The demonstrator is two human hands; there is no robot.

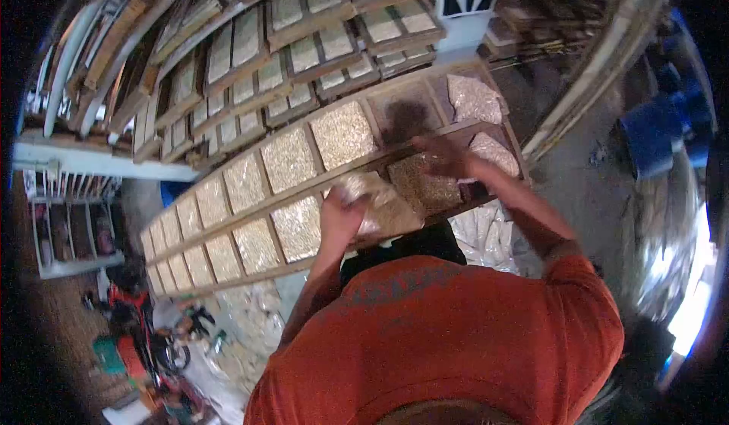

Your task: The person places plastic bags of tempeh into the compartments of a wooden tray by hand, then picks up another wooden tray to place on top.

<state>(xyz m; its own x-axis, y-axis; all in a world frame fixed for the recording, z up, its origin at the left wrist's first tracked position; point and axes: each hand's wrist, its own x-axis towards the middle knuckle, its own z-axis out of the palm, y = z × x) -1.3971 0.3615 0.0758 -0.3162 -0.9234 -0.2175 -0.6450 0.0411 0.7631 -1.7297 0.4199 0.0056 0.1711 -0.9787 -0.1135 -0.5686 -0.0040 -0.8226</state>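
Observation:
A long wooden tray (342,168) in two rows of compartments lies across the view in front of me. Many compartments hold flat, clear-wrapped packs of small pale pieces (288,158). My left hand (343,216) is closed on the edge of one such pack (391,211), which sits tilted in the near row. To its right, my right hand (453,161) is blurred, its fingers spread above a brownish compartment (425,186) of the near row. At the right end lie two crumpled, shiny packs (474,99), one per row.
Stacked wooden trays with similar packs (307,53) fill racks behind. Blue barrels (645,144) stand at the right. Clear plastic bags (486,235) lie just below the tray's right part. A white shelf (76,228) and mixed items are at the left.

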